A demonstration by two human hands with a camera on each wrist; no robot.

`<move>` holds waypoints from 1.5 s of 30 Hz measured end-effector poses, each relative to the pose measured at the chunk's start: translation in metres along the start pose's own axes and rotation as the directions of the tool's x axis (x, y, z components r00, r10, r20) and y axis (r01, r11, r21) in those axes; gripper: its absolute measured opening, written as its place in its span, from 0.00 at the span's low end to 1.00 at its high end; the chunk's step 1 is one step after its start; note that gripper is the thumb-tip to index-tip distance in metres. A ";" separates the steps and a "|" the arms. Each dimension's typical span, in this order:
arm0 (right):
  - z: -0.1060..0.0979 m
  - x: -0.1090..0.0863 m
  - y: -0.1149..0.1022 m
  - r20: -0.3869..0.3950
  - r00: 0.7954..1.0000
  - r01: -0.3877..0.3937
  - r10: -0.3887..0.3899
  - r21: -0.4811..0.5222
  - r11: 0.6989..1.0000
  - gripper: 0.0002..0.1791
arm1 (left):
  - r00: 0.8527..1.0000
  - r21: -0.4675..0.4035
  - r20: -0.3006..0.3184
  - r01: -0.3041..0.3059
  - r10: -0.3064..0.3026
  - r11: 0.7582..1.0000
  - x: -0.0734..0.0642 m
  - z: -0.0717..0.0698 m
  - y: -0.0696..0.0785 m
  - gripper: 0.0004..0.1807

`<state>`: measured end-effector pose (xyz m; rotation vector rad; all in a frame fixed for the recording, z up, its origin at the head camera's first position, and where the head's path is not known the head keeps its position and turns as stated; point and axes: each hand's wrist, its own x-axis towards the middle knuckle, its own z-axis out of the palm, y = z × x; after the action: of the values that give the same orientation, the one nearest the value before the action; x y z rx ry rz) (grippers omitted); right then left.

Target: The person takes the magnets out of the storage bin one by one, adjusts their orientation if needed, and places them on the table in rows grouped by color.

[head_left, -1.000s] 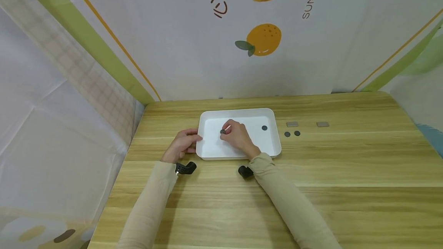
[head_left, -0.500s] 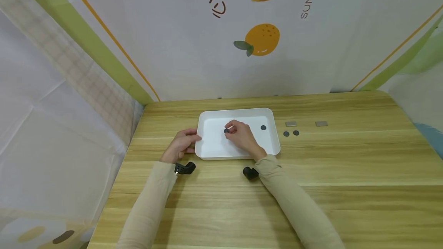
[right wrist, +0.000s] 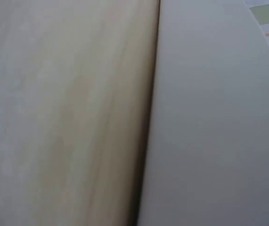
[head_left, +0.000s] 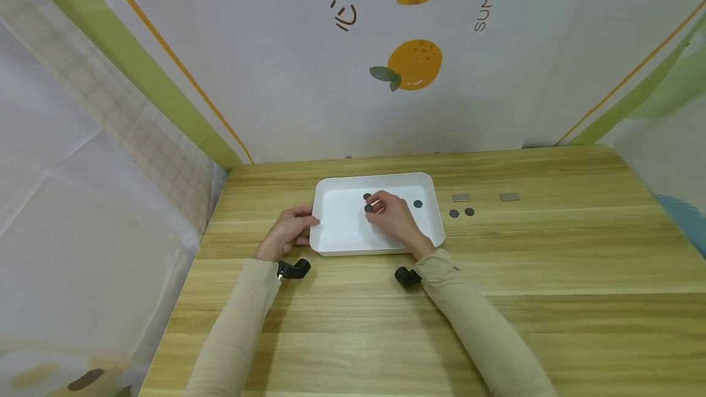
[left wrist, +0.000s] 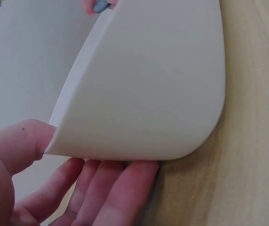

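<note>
A white rectangular tray [head_left: 336, 231] lies on the wooden table. My left hand [head_left: 291, 228] grips its left end; in the left wrist view the thumb [left wrist: 26, 136] is over the rim and the fingertips [left wrist: 139, 174] are against the outer wall. Over the tray's middle, my right hand [head_left: 391, 216] pinches a small dark round disc [head_left: 369, 207] between thumb and fingers. Just beyond those fingers a second dark disc [head_left: 367, 196] shows in the tray, partly covered. A third disc [head_left: 418, 204] lies in its right part. The right wrist view shows the tray wall [right wrist: 209, 117] and no hand.
Right of the tray, two dark discs, a left one [head_left: 454, 214] and a right one [head_left: 469, 212], lie on the table [head_left: 551, 250]. Behind them are two grey rectangular pieces, one nearer [head_left: 461, 198] and one farther right [head_left: 510, 197]. A printed cloth [head_left: 309, 109] hangs at the back.
My right hand has moved right across the tray with the pinched disc. Another disc has come into view beyond its fingers. The left hand keeps its grip on the tray's end.
</note>
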<state>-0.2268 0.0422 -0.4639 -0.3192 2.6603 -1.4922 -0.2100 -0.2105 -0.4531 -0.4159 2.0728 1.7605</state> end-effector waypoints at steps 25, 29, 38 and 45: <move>-0.033 -0.011 0.001 -0.043 0.999 0.005 -0.004 0.032 0.999 0.14 | 1.000 -0.012 -0.001 0.007 -0.007 1.000 0.001 -0.001 0.000 0.29; -0.038 -0.013 0.003 -0.051 0.999 0.016 -0.013 0.043 0.999 0.14 | 1.000 -0.006 -0.007 0.022 -0.022 1.000 0.001 0.000 0.001 0.28; -0.049 -0.018 0.005 -0.064 0.998 0.014 -0.011 0.043 0.999 0.14 | 1.000 -0.003 0.001 0.011 -0.011 1.000 0.001 0.000 0.001 0.29; -0.055 -0.022 0.007 -0.071 0.997 0.003 0.001 0.053 0.999 0.14 | 1.000 -0.002 -0.005 0.012 -0.012 1.000 0.001 0.000 -0.001 0.28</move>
<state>-0.2157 0.0965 -0.4415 -0.2692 2.6690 -1.6010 -0.2105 -0.2102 -0.4541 -0.4328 2.0684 1.7564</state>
